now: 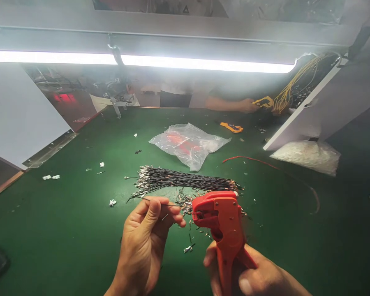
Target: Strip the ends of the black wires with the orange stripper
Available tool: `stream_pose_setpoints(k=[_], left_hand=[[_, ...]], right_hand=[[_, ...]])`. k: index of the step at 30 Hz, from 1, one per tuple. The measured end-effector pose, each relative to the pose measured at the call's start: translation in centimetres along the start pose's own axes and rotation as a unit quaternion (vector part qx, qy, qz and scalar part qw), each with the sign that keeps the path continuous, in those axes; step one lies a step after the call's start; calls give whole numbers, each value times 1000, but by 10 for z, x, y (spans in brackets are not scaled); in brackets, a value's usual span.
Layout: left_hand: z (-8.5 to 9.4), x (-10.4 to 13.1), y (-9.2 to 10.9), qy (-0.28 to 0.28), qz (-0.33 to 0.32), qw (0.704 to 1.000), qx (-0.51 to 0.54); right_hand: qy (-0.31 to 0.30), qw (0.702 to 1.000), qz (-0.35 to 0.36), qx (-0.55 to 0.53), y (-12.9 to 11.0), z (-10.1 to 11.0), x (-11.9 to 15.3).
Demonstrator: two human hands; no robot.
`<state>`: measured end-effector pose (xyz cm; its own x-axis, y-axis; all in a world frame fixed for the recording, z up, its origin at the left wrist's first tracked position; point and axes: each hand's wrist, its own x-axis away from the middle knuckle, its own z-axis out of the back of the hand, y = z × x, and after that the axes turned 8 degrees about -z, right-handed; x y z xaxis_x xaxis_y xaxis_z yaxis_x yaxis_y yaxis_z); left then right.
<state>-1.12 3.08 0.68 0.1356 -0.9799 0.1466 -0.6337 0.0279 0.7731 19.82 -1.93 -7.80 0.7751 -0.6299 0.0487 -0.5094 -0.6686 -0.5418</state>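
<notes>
My left hand [148, 238] pinches a thin black wire [171, 204] between thumb and fingers. One end of the wire reaches the jaws of a red wire stripper [226, 218]; whether it lies between them I cannot make out. Wrapped around the tool's handles is my right hand [253, 271], low at the right. Behind both hands lies a long bundle of black wires [185, 179], with pale metal terminals at its left end and coppery tips at its right. Small cut scraps [185, 197] of insulation and wire are scattered under the stripper's head.
A clear plastic bag [189, 144] with something red inside lies behind the bundle. Yellow wire strippers [232, 127] and a red wire [249, 158] are to the right. A bag of white pieces [308, 156] leans by the white panel [320, 102]. Another person's arm [231, 105] shows beyond.
</notes>
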Motion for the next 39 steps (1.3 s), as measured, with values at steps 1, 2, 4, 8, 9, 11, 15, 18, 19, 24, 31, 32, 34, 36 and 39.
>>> stream_pose_setpoints(k=[1, 2, 4, 8, 9, 11, 15, 18, 19, 24, 31, 32, 34, 36, 39], left_hand=[[-1, 0, 0, 1, 1, 1000, 2], [-1, 0, 0, 2, 4, 1000, 6], [-2, 0, -1, 8, 11, 1000, 15], [-2, 1, -1, 28, 36, 999, 30], [-2, 1, -1, 32, 40, 998, 34], [0, 2, -1, 33, 47, 998, 41], [0, 1, -2, 32, 57, 997, 44], [-3, 0, -4, 44, 60, 996, 49], [-3, 1, -5, 38, 61, 996, 49], [-1, 6, -8, -70, 44, 997, 8], [6, 5, -13, -53, 10, 997, -58], [6, 5, -13, -52, 6, 996, -66], [5, 5, -12, -48, -11, 995, -85], [3, 7, -12, -48, -42, 991, -116], [0, 11, -13, -27, -84, 982, -168]], right_hand=[[0, 1000, -1, 3, 1, 1, 0], [-1, 1000, -1, 6, 2, 2, -1], [2, 1000, 1, 9, 4, 4, -1], [2, 1000, 5, 12, 5, 3, -3], [1, 1000, 6, 14, 5, 3, -3], [1, 1000, 5, 18, 4, 3, -2], [7, 1000, 4, 22, 5, 4, -1], [9, 1000, 5, 27, 6, 5, -1], [10, 1000, 5, 26, 6, 5, -2], [15, 999, 11, 27, 3, 2, -4], [43, 997, 5, 63, 1, 0, -1], [46, 997, 3, 66, 1, 0, -1], [57, 996, 2, 67, 0, -1, -2], [66, 996, 3, 64, -1, -4, -2], [70, 996, 5, 56, -1, -8, -2]])
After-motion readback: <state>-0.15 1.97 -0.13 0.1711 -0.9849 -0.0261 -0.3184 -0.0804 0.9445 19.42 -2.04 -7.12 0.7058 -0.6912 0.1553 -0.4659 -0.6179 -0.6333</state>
